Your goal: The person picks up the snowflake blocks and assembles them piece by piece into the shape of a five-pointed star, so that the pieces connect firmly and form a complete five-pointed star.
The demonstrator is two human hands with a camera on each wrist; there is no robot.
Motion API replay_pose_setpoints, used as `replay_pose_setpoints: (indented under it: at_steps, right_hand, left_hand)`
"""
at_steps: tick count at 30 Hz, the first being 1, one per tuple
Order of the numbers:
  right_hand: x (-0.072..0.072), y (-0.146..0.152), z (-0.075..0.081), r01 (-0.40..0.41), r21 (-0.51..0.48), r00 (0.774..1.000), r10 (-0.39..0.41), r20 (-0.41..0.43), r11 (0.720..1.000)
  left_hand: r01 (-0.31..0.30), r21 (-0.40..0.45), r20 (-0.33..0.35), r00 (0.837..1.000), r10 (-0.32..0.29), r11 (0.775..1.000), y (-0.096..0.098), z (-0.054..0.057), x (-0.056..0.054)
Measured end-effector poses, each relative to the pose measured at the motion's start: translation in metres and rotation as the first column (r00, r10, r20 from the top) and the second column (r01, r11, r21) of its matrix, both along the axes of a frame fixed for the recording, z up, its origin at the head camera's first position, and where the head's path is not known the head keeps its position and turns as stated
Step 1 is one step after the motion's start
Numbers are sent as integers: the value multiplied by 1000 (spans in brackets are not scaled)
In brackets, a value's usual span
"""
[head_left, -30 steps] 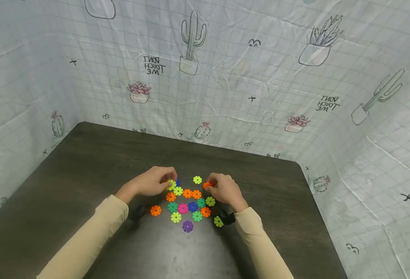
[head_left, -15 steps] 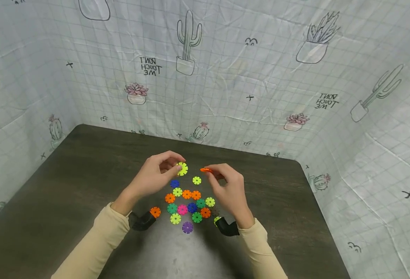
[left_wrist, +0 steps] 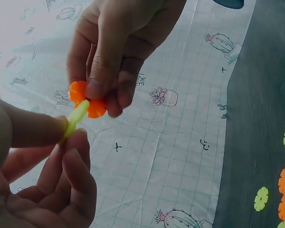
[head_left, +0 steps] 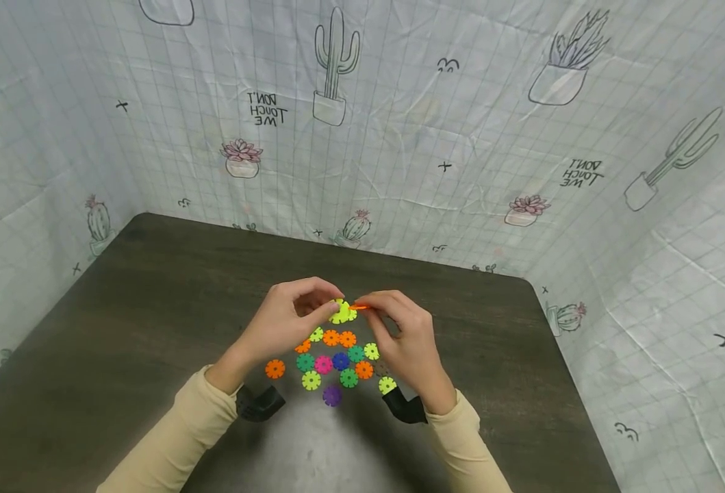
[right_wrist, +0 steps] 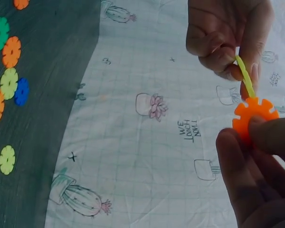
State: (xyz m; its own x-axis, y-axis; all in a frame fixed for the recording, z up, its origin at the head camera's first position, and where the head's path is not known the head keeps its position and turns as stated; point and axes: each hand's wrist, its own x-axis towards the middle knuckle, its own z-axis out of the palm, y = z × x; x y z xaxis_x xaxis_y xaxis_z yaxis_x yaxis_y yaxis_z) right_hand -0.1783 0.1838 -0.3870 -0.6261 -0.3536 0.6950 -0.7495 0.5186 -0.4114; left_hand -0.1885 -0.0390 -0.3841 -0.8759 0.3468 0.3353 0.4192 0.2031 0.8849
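Observation:
Between thumb and fingertips my left hand [head_left: 282, 318] pinches a yellow notched building disc [left_wrist: 76, 119]. My right hand [head_left: 408, 335] pinches an orange notched building disc [right_wrist: 249, 116] in the same way. Both hands are raised above the table, close together. The discs meet edge to edge, turned crosswise to each other, in both wrist views; whether their slots interlock I cannot tell. In the head view the orange disc appears nearly edge-on, and another yellow disc behind overlaps the held one.
On the dark table [head_left: 171, 294], below the hands, lie several loose notched discs, among them a pink disc [head_left: 323, 364], a purple disc [head_left: 332, 396] and an orange disc [head_left: 275, 368]. A patterned cloth [head_left: 399, 137] hangs around the table's back and sides.
Both hands have lifted their discs off the table and come together. The left hand has moved rightward, bringing the yellow disc against the orange one. Loose discs stay in place.

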Motion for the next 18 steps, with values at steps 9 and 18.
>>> replay_pose_setpoints:
  at_steps: [9,18]
  right_hand:
    - [2,3,-6,-16,45,997,19,-70,999]
    - [3,0,-8,12,117,981,11,-194,993]
  left_hand:
    - [-6,-39,6,1000,7,999,3,2,3]
    - [23,-42,2,1000,-23,999,4,3,5]
